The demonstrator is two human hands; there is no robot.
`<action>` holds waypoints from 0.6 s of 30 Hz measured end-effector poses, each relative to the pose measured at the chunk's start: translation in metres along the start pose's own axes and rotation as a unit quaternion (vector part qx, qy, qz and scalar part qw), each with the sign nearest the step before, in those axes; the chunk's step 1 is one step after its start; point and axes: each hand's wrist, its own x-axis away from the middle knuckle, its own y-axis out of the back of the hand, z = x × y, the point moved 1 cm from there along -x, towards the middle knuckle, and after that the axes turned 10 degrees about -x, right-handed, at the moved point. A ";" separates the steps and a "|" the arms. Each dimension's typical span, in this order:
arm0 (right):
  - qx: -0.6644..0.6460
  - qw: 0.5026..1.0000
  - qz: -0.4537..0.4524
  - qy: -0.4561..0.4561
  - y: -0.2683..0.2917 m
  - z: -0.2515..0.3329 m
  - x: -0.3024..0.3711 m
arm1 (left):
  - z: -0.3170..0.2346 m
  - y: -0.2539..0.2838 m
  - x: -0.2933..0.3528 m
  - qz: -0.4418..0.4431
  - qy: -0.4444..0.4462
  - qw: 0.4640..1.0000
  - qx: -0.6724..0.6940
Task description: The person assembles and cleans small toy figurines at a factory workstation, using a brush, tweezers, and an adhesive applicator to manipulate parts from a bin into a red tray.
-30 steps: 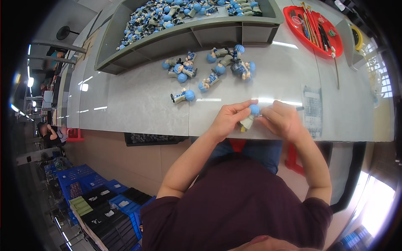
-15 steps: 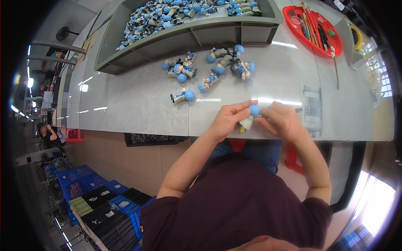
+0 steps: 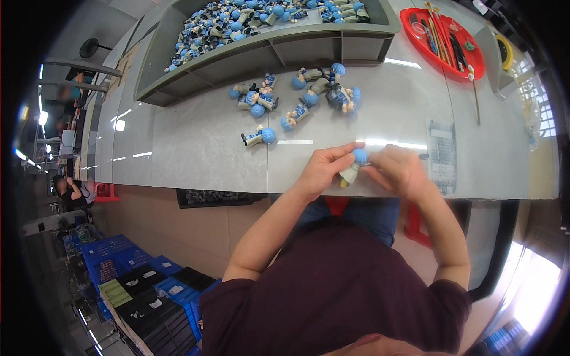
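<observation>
Close to the table's front edge, my left hand [image 3: 326, 170] is closed around a small figurine [image 3: 360, 156] with a blue ribbed head and a pale body. My right hand [image 3: 401, 168] is closed in a pinch just right of the figurine's head. A thin tool with a dark end [image 3: 423, 156] pokes out behind its knuckles; the working tip is hidden by the fingers. Farther off, several similar figurines [image 3: 258, 101] lie in loose groups, and a single figurine [image 3: 259, 137] rests on its side left of my hands.
A large grey-green bin [image 3: 249, 56] full of figurines spans the far side. At the far right sits a red tray [image 3: 414, 43] with brushes and tools. A printed sheet [image 3: 441, 155] lies right of my hands. Blue crates [image 3: 116, 249] stand on the floor at the left.
</observation>
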 end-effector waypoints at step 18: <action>0.034 0.999 -0.014 0.021 0.000 0.002 -0.001 | 0.000 0.003 0.000 0.023 0.005 1.000 -0.006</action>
